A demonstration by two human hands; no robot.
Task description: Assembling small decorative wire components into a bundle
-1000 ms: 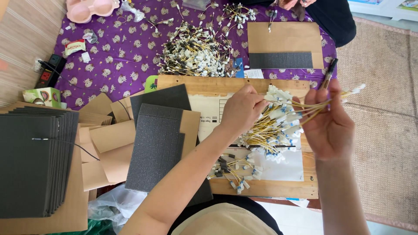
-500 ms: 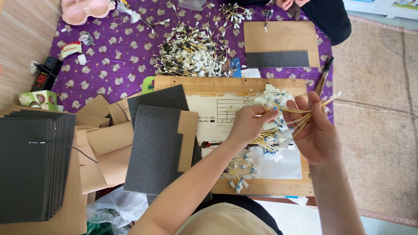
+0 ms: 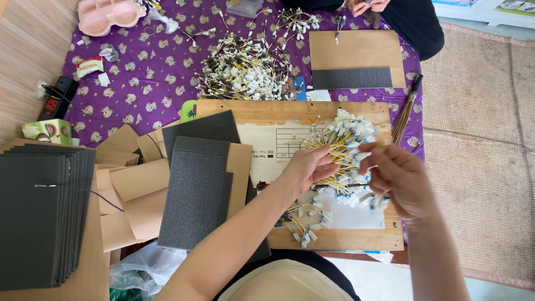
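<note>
We cannot see how our right hand (image 3: 398,181) grips the bundle of yellow wires (image 3: 343,153); its fingers (image 3: 374,167) curl over the stems. The other person's hands (image 3: 368,5) are cut off by the top edge. The stack of dark foam sheets (image 3: 39,217) runs past the left edge. Single connectors in the far wire pile (image 3: 245,69) are too small to tell apart.

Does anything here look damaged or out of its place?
Yes. The white paper sheet on the wooden board has a torn, ragged top edge. A few small wire pieces lie scattered near the board's front edge, apart from the bundle both hands work on.
</note>
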